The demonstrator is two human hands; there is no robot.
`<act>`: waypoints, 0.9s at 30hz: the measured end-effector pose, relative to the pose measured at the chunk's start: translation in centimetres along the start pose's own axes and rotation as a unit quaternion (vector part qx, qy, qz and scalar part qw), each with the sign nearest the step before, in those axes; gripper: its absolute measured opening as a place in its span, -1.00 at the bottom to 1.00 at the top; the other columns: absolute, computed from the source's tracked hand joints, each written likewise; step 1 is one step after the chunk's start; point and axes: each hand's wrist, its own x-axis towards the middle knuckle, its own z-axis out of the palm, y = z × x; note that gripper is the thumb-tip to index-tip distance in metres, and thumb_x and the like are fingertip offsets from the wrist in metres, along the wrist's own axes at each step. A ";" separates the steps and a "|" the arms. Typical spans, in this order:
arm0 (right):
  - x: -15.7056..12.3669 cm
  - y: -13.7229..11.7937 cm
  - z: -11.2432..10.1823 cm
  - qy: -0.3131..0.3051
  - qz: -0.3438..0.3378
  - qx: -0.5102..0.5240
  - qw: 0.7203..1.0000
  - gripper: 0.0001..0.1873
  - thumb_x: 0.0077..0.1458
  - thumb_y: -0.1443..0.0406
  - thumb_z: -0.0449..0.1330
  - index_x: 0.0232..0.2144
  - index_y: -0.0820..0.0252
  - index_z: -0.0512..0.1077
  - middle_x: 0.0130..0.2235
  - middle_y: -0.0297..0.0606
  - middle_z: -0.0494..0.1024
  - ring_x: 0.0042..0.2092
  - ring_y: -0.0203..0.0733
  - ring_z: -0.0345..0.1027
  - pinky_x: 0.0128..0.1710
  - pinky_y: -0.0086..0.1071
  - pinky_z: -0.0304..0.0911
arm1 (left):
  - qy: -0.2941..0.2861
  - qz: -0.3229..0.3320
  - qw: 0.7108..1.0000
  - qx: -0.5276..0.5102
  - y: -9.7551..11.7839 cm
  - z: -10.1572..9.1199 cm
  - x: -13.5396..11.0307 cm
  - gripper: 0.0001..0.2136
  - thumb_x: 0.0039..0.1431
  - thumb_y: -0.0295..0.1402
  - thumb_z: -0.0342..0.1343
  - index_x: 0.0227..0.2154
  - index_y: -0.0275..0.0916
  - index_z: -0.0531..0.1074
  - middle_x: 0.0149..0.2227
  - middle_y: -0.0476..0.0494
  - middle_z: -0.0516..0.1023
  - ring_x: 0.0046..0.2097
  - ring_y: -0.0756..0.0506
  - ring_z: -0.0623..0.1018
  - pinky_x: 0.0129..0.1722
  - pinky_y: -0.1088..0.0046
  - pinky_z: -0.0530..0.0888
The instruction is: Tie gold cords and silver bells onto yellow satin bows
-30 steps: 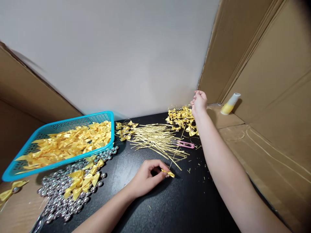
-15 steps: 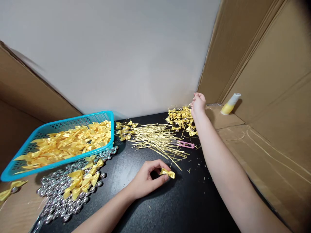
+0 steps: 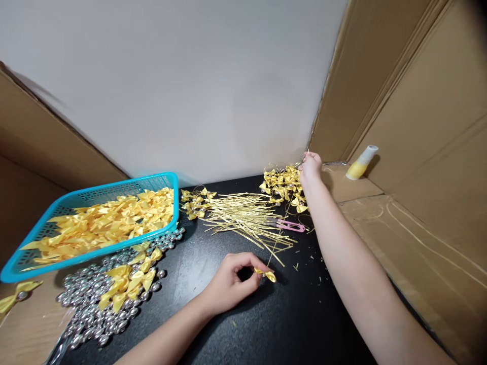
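My left hand [image 3: 234, 279] pinches a small yellow satin bow [image 3: 271, 276] between thumb and forefinger, just above the black tabletop. From the bow a thin golden cord [image 3: 280, 229] runs taut, up and away to the right. At its far end my right hand [image 3: 312, 165] is closed on the cord, with the arm stretched out. Under the cord lie a loose bunch of gold strips [image 3: 243, 215] and pink-handled thread snips [image 3: 292, 226]. Beside my right hand is a heap of yellow bows [image 3: 281, 185] with silver beads and loops of cord.
A turquoise basket [image 3: 173, 178] full of yellow bows stands at the left. In front of it silver beads [image 3: 91, 319] are spread, with several bows on top. A smaller bow pile [image 3: 196, 203] lies mid-back. A yellow-and-white thread cone [image 3: 361, 163] stands on cardboard [image 3: 418, 248] at the right.
The bow has tilted in my left fingers and sits slightly lower. My right hand has come down a little, with the cord still stretched between both hands.
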 end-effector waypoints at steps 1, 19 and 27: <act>-0.1 -0.1 0.1 0.009 0.015 -0.003 1.000 -0.66 0.23 0.22 0.14 0.01 0.24 0.34 0.00 -0.14 0.43 -0.08 -0.11 0.40 -0.12 -0.14 0.38 | 0.005 0.001 1.000 -0.011 0.0 0.1 -0.1 -0.90 0.13 -0.46 0.11 -0.38 -0.28 0.54 -0.31 -0.19 0.67 -0.26 -0.11 0.61 -0.21 0.38 0.46; -2.0 -1.1 0.9 0.048 0.089 -0.019 0.995 -0.67 0.23 0.23 0.14 0.01 0.25 0.35 -0.01 -0.15 0.43 -0.09 -0.12 0.41 -0.13 -0.15 0.39 | 0.006 -0.108 0.961 -0.254 -0.8 1.1 0.0 -0.82 0.20 -0.25 0.16 -0.28 -0.28 0.50 -0.37 -0.10 0.60 -0.34 0.01 0.53 -0.34 0.53 0.41; -1.7 -0.5 0.8 0.050 0.095 -0.010 0.994 -0.67 0.23 0.23 0.14 0.01 0.24 0.34 0.00 -0.15 0.43 -0.08 -0.12 0.40 -0.13 -0.15 0.39 | 0.010 -0.113 0.957 -0.267 -0.7 1.0 0.1 -0.80 0.13 -0.23 0.22 -0.31 -0.28 0.54 -0.41 -0.07 0.57 -0.38 0.03 0.49 -0.34 0.52 0.40</act>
